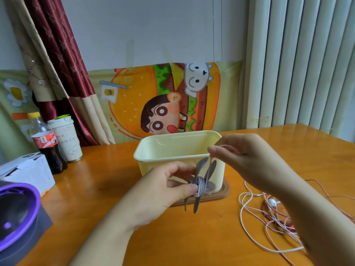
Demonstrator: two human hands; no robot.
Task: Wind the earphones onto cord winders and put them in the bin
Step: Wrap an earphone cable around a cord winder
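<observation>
Left fingers (185,189) pinch the grey winder (210,186) just before the bin (153,150), and right fingers (217,151) pinch its cord (200,186) above, so slack could let the turns slip off, or the arm could drag the loose earphones (255,212) across the surface (192,237).

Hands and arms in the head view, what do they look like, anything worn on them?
Both are bare. The left hand and right hand carry no gloves, rings or markings that show. No sleeve, watch or bracelet appears on the left forearm or right forearm up to the picture's edge.
</observation>
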